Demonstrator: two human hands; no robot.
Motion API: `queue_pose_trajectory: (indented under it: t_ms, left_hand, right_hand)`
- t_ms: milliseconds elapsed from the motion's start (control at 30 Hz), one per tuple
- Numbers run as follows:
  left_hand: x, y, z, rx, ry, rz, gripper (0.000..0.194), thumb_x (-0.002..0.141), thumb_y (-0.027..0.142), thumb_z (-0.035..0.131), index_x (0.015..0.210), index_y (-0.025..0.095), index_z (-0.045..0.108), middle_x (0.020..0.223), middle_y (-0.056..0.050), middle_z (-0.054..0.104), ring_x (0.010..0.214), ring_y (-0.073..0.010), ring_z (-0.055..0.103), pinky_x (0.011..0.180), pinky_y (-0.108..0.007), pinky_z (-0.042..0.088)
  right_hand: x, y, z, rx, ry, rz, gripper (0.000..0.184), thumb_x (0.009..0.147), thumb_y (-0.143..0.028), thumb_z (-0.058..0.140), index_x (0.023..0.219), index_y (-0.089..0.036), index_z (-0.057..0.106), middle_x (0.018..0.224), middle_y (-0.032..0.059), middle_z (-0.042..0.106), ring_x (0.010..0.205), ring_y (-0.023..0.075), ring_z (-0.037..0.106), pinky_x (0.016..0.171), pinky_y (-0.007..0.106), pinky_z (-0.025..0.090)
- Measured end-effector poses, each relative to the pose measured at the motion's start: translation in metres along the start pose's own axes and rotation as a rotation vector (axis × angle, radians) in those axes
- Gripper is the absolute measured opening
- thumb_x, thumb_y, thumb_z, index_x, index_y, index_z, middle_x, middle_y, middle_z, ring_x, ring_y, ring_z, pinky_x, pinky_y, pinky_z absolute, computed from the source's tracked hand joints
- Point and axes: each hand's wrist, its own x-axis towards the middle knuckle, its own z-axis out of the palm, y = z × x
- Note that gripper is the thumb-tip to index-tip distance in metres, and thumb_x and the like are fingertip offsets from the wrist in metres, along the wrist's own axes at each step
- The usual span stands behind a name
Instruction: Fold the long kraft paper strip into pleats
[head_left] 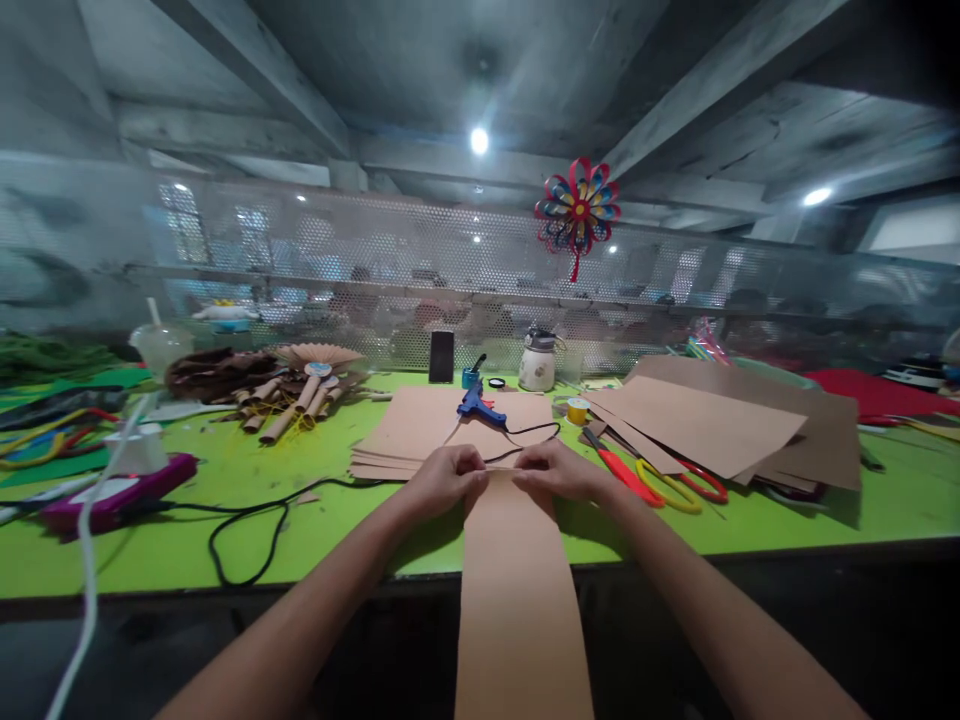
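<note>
A long strip of brown kraft paper [519,590] runs from my hands down over the table's front edge toward me. My left hand [448,478] pinches the strip's far end at its left corner. At the right corner my right hand [559,470] pinches the same end, fingers closed over a narrow edge that looks folded. Just beyond my hands lies a stack of brown paper sheets [405,430]. On that stack rests a blue glue gun [481,403], its black cord trailing close to my fingers.
Scissors with yellow and red handles [679,488] lie right, beside loose brown paper sheets [705,415]. A yellow spool [577,410] and a white jar [537,362] stand farther back. Left are rolled paper fans [300,395], a purple power strip [120,492] and a looping black cord [251,512].
</note>
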Motion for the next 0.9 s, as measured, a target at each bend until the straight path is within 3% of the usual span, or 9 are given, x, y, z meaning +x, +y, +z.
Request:
queue_pose_trajectory:
  t_ms: [267, 433, 533, 767, 900]
  left_hand:
    - [0.002, -0.006, -0.001, -0.033, -0.051, -0.052, 0.01, 0.067, 0.021, 0.059, 0.072, 0.013, 0.059, 0.061, 0.0, 0.057, 0.053, -0.0104, 0.049, 0.051, -0.021, 0.036]
    - [0.016, 0.0, 0.004, -0.037, -0.171, 0.007, 0.022, 0.069, 0.027, 0.062, 0.08, 0.01, 0.069, 0.068, -0.003, 0.062, 0.062, -0.0125, 0.053, 0.059, -0.022, 0.04]
    - [0.019, -0.002, 0.01, -0.008, -0.179, -0.012, 0.025, 0.071, 0.03, 0.061, 0.08, 0.009, 0.07, 0.065, -0.003, 0.061, 0.058, -0.0118, 0.05, 0.056, -0.022, 0.037]
    - [0.01, -0.005, 0.013, -0.001, -0.152, 0.013, 0.021, 0.071, 0.026, 0.058, 0.08, 0.009, 0.068, 0.065, -0.001, 0.06, 0.06, -0.0109, 0.049, 0.058, -0.021, 0.038]
    - [0.008, 0.002, 0.012, 0.031, -0.169, 0.03, 0.022, 0.073, 0.026, 0.055, 0.081, 0.01, 0.068, 0.065, -0.002, 0.06, 0.061, -0.012, 0.05, 0.06, -0.022, 0.039]
  right_hand:
    - [-0.005, 0.003, 0.016, 0.077, 0.132, -0.056, 0.016, 0.077, -0.022, 0.057, 0.078, -0.011, 0.069, 0.069, 0.003, 0.063, 0.064, 0.0122, 0.053, 0.061, 0.022, 0.042]
    - [-0.008, -0.001, 0.021, 0.106, 0.179, -0.094, 0.017, 0.078, -0.021, 0.056, 0.08, -0.011, 0.07, 0.073, 0.0043, 0.066, 0.066, 0.0128, 0.056, 0.063, 0.022, 0.043]
    - [-0.008, 0.002, 0.023, 0.106, 0.172, -0.103, 0.019, 0.079, -0.022, 0.056, 0.083, -0.011, 0.071, 0.073, 0.0042, 0.067, 0.066, 0.0128, 0.057, 0.062, 0.022, 0.043]
    - [-0.007, 0.004, 0.026, -0.122, 0.224, -0.22, 0.017, 0.08, -0.025, 0.059, 0.081, -0.013, 0.072, 0.07, 0.0033, 0.063, 0.064, 0.012, 0.054, 0.061, 0.022, 0.04]
    - [-0.008, 0.002, 0.026, -0.159, 0.232, -0.212, 0.02, 0.082, -0.026, 0.058, 0.073, -0.014, 0.071, 0.066, 0.003, 0.06, 0.063, 0.0121, 0.053, 0.06, 0.022, 0.039]
